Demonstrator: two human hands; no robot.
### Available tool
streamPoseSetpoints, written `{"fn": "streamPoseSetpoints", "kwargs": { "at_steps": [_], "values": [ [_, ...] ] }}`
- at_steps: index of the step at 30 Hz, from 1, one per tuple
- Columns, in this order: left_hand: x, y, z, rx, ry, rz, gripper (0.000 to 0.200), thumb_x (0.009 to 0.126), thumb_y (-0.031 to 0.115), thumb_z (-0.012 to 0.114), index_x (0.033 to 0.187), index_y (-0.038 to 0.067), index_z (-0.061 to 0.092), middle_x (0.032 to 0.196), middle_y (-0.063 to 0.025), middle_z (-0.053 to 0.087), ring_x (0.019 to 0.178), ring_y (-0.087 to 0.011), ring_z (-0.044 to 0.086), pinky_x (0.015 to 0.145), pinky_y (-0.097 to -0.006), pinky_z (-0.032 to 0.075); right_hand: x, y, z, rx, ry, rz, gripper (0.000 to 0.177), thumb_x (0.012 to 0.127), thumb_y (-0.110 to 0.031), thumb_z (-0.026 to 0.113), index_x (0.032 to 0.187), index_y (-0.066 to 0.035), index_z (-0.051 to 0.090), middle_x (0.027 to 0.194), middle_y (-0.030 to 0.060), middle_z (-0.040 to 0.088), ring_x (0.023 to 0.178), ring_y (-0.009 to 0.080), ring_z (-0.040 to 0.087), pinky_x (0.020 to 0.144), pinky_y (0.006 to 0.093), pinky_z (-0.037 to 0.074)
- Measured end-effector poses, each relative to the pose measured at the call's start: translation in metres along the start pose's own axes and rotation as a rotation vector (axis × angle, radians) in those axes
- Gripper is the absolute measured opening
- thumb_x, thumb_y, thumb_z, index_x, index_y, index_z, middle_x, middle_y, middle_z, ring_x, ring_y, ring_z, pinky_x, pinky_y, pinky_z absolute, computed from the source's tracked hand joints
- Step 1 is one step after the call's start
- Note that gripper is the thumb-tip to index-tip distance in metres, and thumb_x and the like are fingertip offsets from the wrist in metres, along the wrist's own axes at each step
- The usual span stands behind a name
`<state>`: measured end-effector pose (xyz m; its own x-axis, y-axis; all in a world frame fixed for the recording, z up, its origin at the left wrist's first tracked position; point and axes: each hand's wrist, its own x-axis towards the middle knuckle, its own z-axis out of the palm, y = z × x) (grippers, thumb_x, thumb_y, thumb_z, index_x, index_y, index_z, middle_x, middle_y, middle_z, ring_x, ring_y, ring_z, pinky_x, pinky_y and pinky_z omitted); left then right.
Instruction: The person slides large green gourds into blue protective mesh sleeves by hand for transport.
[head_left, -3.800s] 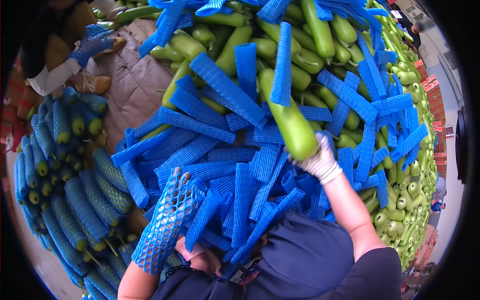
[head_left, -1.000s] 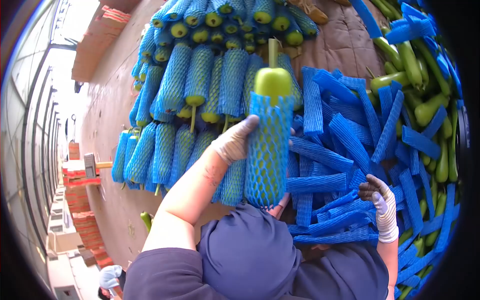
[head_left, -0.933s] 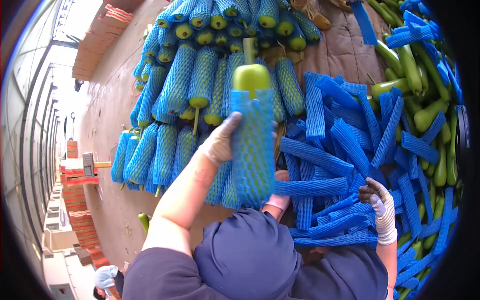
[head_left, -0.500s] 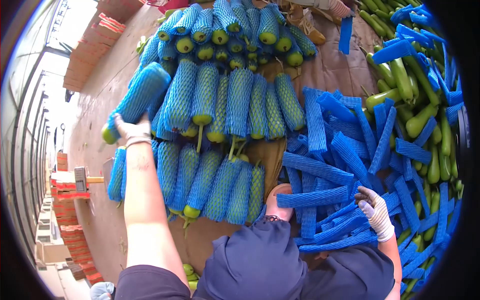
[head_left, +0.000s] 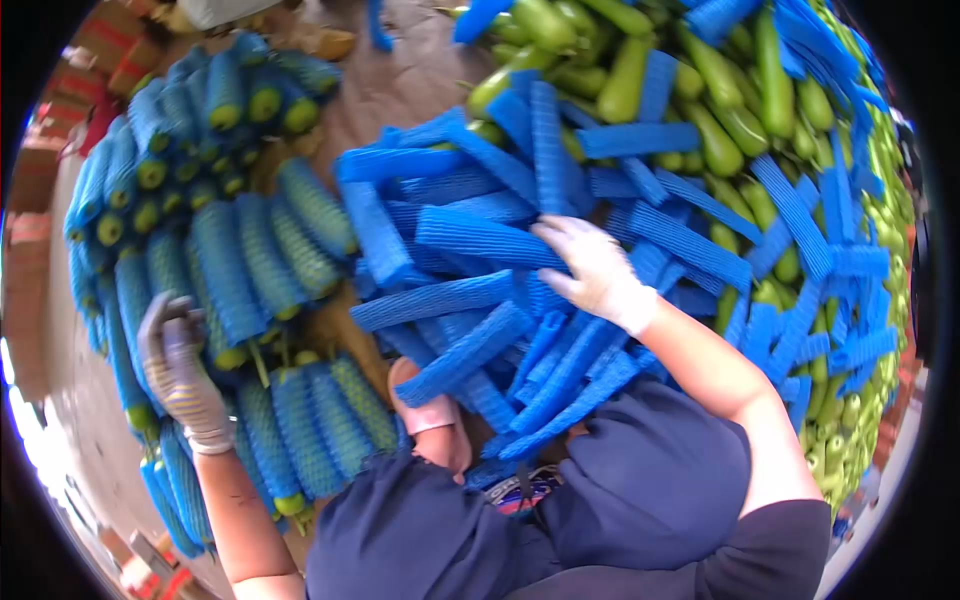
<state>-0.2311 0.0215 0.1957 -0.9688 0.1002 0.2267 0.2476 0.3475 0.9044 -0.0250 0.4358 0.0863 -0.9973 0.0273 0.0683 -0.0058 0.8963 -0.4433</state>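
My left hand (head_left: 182, 375), in a pale striped glove with grey fingertips, is over the rows of green gourds in blue net sleeves (head_left: 228, 270). Its fingers are loosely bent and apart, and nothing shows in them. My right hand (head_left: 598, 272), in a white glove, reaches onto a heap of flat blue foam-net sleeves. Thumb and fingers are spread around the right end of one ribbed blue sleeve (head_left: 485, 238), not closed on it. Other sleeves (head_left: 435, 300) lie crossed just in front of my knees.
Bare green gourds (head_left: 625, 80) are piled at the top and right, with more blue sleeves (head_left: 795, 215) scattered over them. Cardboard boxes (head_left: 110, 35) stand at the upper left. A foot in a pink shoe (head_left: 430, 420) is between the sleeved gourds and the heap.
The view has swung right. My left hand no longer holds the sleeved gourd it had raised at the left. My right hand has moved to the middle of the sleeve heap.
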Motion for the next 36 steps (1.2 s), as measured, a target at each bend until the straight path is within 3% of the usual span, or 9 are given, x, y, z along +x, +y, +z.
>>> {"fn": "streamPoseSetpoints", "kwargs": {
  "at_steps": [5,7,11,17,19,22,29,33,36],
  "values": [
    [-0.018,0.028,0.153,0.432,-0.89,0.449,0.049,0.083,0.008,0.065,0.13,0.003,0.054,0.127,-0.0189,0.057,0.119,-0.0349,0.055,0.103,-0.0374,0.041,0.027,0.007,0.031,-0.037,-0.238,0.074,0.066,0.077,-0.026,0.073,0.132,-0.001,0.047,0.112,0.0172,0.064,0.108,0.0333,0.06,0.096,0.044,0.045],
    [-0.021,0.019,0.189,0.442,-0.84,0.51,0.052,0.087,0.011,0.064,0.136,0.003,0.048,0.131,-0.0162,0.055,0.121,-0.0307,0.054,0.104,-0.0359,0.04,0.026,0.023,0.041,-0.006,-0.236,0.065,0.05,0.078,-0.022,0.071,0.123,-0.004,0.056,0.098,0.0149,0.067,0.096,0.0335,0.063,0.09,0.0445,0.047],
    [-0.015,0.005,0.211,0.165,-0.797,-0.028,0.048,0.099,0.018,0.054,0.142,0.003,0.043,0.135,-0.0095,0.052,0.12,-0.0173,0.05,0.101,-0.0306,0.04,0.022,0.027,0.016,0.23,0.067,0.037,0.02,0.081,-0.016,0.065,0.1,-0.009,0.068,0.094,0.0134,0.068,0.089,0.0341,0.063,0.087,0.0456,0.047],
    [-0.027,-0.024,0.23,0.128,-0.776,-0.365,0.048,0.099,0.022,0.053,0.141,-0.001,0.043,0.134,-0.0163,0.053,0.124,-0.0218,0.049,0.107,-0.0296,0.035,0.027,0.028,0.049,0.079,0.046,-0.028,0.069,0.075,-0.026,0.076,0.134,-0.004,0.048,0.122,0.0179,0.06,0.115,0.0337,0.057,0.104,0.0459,0.039],
    [-0.03,-0.035,0.233,0.13,-0.747,-0.259,0.05,0.099,0.023,0.053,0.142,0.0,0.042,0.134,-0.0148,0.052,0.12,-0.019,0.05,0.104,-0.0285,0.037,0.028,0.028,0.06,0.081,-0.2,-0.033,0.058,0.076,-0.023,0.074,0.128,-0.006,0.054,0.111,0.0168,0.066,0.107,0.0333,0.061,0.102,0.0457,0.041],
    [-0.034,-0.023,0.225,-0.092,-0.563,-0.383,0.05,0.099,0.032,0.054,0.141,0.007,0.046,0.132,-0.0055,0.053,0.112,-0.0152,0.053,0.088,-0.0291,0.046,0.022,0.03,0.046,0.309,0.076,0.077,0.031,0.077,-0.017,0.069,0.107,-0.01,0.066,0.096,0.0132,0.069,0.096,0.0336,0.064,0.098,0.0444,0.043],
    [-0.044,0.033,0.218,-0.55,-0.819,-0.745,0.048,0.096,0.045,0.055,0.123,0.005,0.057,0.113,-0.0067,0.065,0.098,-0.0196,0.062,0.081,-0.0335,0.049,0.006,0.019,-0.002,0.309,0.273,-0.036,0.034,0.077,-0.014,0.07,0.111,-0.011,0.064,0.097,0.0103,0.068,0.098,0.0303,0.064,0.103,0.0503,0.04],
    [-0.047,0.042,0.215,-0.486,-1.001,-0.635,0.049,0.089,0.045,0.067,0.115,0.004,0.059,0.102,-0.0047,0.065,0.093,-0.013,0.062,0.081,-0.0264,0.05,0.007,0.011,-0.009,0.224,0.196,-0.071,0.034,0.078,-0.015,0.069,0.112,-0.012,0.065,0.101,0.0119,0.068,0.103,0.0305,0.063,0.106,0.0505,0.038],
    [-0.073,0.054,0.223,-0.531,-0.855,-0.535,0.038,0.083,0.026,0.07,0.11,0.002,0.057,0.1,-0.0043,0.063,0.092,-0.0095,0.058,0.084,-0.026,0.048,0.013,-0.017,-0.026,0.337,-0.051,-0.034,0.077,0.076,-0.049,0.073,0.134,-0.005,0.048,0.135,0.0228,0.049,0.134,0.0397,0.038,0.115,0.0511,0.023]
  ]
}}
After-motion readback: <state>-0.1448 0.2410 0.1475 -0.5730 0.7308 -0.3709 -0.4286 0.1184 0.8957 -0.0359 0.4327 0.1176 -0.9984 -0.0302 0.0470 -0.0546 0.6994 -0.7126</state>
